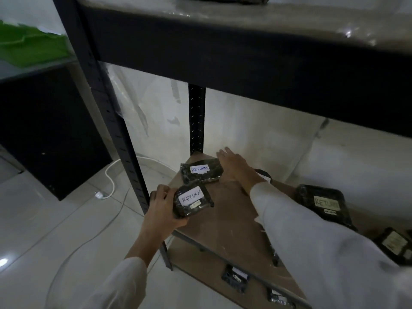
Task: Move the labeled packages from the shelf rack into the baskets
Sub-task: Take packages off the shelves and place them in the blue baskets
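A dark metal shelf rack has a brown board shelf low in front of me. My left hand grips a black wrapped package labeled RETURN at the shelf's front left corner. Behind it lies a second RETURN package near the back post. My right hand reaches in with straight fingers and touches the right end of that package. A larger package with a RETURN label lies to the right, and another labeled package sits at the far right edge. No basket shows clearly.
The upper shelf hangs low overhead. Small black packages lie on the bottom shelf. A white cable with a plug trails over the tiled floor at left. Green trays rest on a dark cabinet at far left.
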